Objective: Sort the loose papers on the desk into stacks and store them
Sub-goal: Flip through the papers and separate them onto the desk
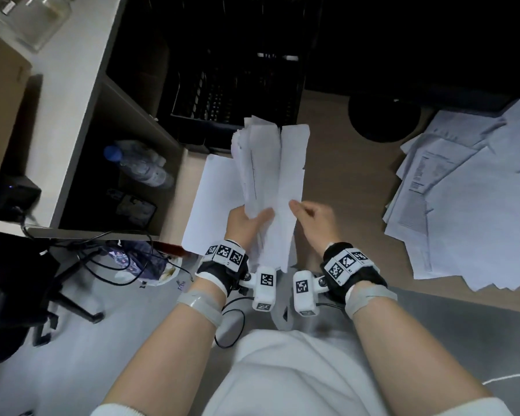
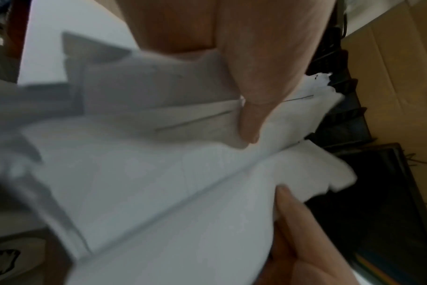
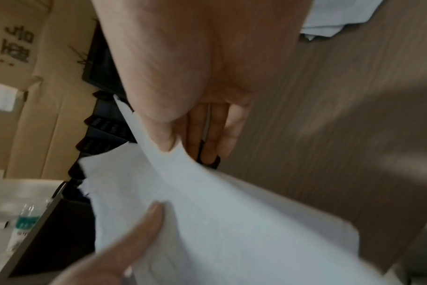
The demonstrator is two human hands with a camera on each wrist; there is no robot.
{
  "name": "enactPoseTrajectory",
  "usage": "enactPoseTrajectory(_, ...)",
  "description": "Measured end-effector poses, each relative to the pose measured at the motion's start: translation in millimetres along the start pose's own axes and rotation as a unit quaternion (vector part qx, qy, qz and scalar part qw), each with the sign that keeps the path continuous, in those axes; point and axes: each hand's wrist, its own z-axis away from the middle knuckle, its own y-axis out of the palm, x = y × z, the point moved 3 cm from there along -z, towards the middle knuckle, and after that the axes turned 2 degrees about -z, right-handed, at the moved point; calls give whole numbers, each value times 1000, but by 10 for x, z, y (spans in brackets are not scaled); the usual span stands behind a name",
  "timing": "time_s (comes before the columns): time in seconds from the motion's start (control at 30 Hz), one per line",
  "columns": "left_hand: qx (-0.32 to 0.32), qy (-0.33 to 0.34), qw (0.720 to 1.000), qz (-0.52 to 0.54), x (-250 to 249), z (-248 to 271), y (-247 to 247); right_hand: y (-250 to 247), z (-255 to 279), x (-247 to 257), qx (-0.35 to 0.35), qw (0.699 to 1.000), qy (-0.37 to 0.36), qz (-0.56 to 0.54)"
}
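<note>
Both hands hold a bundle of papers (image 1: 261,181) upright above the tabletop (image 1: 351,187), just in front of the black stacking tray (image 1: 237,94). The left hand (image 1: 243,220) has its grip closed on the thicker part of the bundle, thumb across the front, while the right hand (image 1: 315,223) pinches one outer sheet (image 1: 291,175) between thumb and fingers, a little apart from the rest. In the right wrist view the thumb presses on that sheet's face with the fingers behind it. A single flat sheet (image 1: 210,199) lies on the tabletop under the bundle, and a loose spread of papers (image 1: 463,211) lies unsorted well off to the right. The step in hand looks like squaring a gathered stack or peeling a page off it. Next, the edges likely need tapping even on the tabletop before the stack goes toward the tray, without the ragged top corners catching.
</note>
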Motion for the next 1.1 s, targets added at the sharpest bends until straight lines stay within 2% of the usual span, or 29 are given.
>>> enactPoseTrajectory(0.07, -67, -2, 998, 10, 14, -5, -143, -46, -82, -99, -37, 998, 44, 14)
enactPoseTrajectory(0.13, -106, -13, 994, 8, 69, 7, -310, -101, -135, -203, -67, 992, 88, 68)
enactPoseTrajectory(0.2, -127, -32, 991, 10, 156, 22, -465, -69, -183, -228, -58, 987, 101, 110)
enactPoseTrajectory(0.37, -135, -43, 990, 9, 283, -12, -823, 430, -258, -276, 33, 990, 119, 70)
enactPoseTrajectory(0.47, -165, -50, 985, -2, 289, -75, -1096, 649, -329, -420, 1, 986, 144, 86)
enactPoseTrajectory(0.57, -211, -52, 976, -18, 283, -192, -1393, 725, -382, -531, -40, 967, 202, 150)
enactPoseTrajectory(0.63, -228, -48, 972, -31, 317, -327, -1581, 830, -427, -644, -42, 958, 238, 154)
enactPoseTrajectory(0.77, -230, -45, 971, -43, 272, -463, -1734, 1175, -509, -809, -16, 954, 251, 165)
enactPoseTrajectory(1.0, -182, -65, 980, -44, 300, -569, -1702, 1550, -509, -623, -12, 958, 245, 148)
enactPoseTrajectory(1.1, -162, -60, 984, -38, 291, -607, -1703, 1467, -473, -462, -58, 967, 205, 140)
